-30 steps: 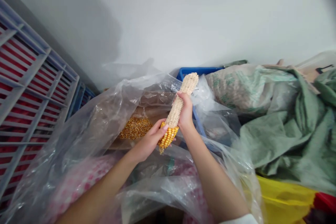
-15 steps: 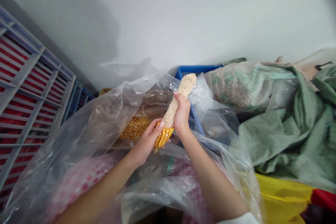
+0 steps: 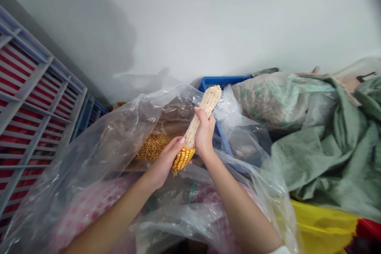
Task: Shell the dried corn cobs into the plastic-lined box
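A corn cob (image 3: 190, 133) is held at a slant between my two hands, its upper length bare and pale, its lower end still covered in yellow kernels. My right hand (image 3: 204, 129) is wrapped round the bare middle. Lower down, my left hand (image 3: 170, 156) grips the kernel-covered end, its thumb at the line where the kernels begin; its other fingers are mostly hidden behind the cob. Below and left of the cob, loose corn kernels (image 3: 152, 146) lie in a heap inside a large clear plastic bag (image 3: 119, 127).
Stacked plastic crates (image 3: 44, 115) stand at the left. Behind the bag is a blue basket (image 3: 226, 81) against the white wall. To the right lie a filled sack (image 3: 274, 95), green cloth (image 3: 327, 166) and a yellow bag (image 3: 324, 224).
Both hands and the cob have shifted very slightly down and left in view. The grip on the cob looks the same.
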A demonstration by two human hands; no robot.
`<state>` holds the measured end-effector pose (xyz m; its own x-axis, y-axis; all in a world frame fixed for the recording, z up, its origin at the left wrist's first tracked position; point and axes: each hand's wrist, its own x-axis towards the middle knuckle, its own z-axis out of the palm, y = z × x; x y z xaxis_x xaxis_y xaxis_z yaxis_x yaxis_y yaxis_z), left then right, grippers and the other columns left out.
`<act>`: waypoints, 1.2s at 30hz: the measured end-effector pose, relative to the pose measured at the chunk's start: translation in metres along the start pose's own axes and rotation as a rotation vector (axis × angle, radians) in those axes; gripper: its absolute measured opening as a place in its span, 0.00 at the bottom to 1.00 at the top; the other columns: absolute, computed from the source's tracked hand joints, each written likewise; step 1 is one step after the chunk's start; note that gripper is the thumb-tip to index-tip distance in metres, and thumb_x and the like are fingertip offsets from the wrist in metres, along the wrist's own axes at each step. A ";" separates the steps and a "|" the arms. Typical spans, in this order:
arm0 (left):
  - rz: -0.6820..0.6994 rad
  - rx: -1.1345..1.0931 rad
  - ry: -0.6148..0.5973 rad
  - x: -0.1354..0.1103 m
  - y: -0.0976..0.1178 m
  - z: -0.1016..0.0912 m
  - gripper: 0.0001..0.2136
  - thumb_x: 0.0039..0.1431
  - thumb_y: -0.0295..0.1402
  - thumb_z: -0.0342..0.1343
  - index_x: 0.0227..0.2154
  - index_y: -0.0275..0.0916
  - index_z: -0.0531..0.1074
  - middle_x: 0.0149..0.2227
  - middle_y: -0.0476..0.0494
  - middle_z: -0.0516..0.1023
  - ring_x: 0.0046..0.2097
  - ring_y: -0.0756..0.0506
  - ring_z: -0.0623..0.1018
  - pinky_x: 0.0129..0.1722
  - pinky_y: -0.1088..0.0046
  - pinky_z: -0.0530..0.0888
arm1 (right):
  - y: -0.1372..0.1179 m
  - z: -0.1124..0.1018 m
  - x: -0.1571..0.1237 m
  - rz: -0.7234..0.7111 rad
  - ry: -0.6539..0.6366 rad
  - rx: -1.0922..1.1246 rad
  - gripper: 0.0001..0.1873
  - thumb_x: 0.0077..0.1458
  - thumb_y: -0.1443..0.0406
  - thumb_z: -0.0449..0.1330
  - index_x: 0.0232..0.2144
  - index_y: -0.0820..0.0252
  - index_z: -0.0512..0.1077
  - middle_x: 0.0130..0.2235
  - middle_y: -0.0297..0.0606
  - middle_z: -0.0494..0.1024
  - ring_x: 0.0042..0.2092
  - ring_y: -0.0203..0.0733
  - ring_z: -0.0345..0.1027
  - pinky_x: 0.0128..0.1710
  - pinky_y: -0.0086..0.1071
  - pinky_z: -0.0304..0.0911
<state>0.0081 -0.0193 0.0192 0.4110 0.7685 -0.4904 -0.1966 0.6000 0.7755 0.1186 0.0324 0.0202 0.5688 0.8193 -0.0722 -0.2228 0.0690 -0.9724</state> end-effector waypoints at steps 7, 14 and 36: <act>-0.060 0.012 -0.050 0.005 0.002 -0.004 0.21 0.54 0.46 0.50 0.46 0.39 0.67 0.36 0.42 0.76 0.29 0.48 0.76 0.26 0.75 0.72 | -0.002 0.000 0.000 -0.014 -0.013 0.017 0.11 0.41 0.59 0.60 0.28 0.60 0.68 0.27 0.29 0.67 0.29 0.33 0.58 0.31 0.28 0.54; -0.058 0.085 -0.005 0.013 0.007 -0.008 0.27 0.54 0.53 0.42 0.44 0.37 0.70 0.39 0.41 0.77 0.42 0.43 0.75 0.41 0.69 0.70 | 0.004 0.001 0.004 0.065 -0.029 0.043 0.12 0.39 0.59 0.62 0.27 0.60 0.67 0.25 0.28 0.66 0.28 0.33 0.58 0.30 0.28 0.55; 0.024 0.044 -0.026 0.009 -0.001 0.000 0.13 0.51 0.42 0.54 0.36 0.40 0.66 0.31 0.51 0.71 0.30 0.51 0.72 0.31 0.75 0.72 | 0.007 -0.001 0.010 0.013 0.059 -0.030 0.16 0.41 0.57 0.60 0.32 0.61 0.69 0.30 0.31 0.71 0.31 0.36 0.61 0.35 0.30 0.57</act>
<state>0.0117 -0.0130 0.0133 0.4295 0.7765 -0.4611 -0.1675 0.5702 0.8043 0.1240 0.0405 0.0126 0.6117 0.7852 -0.0966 -0.2068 0.0409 -0.9775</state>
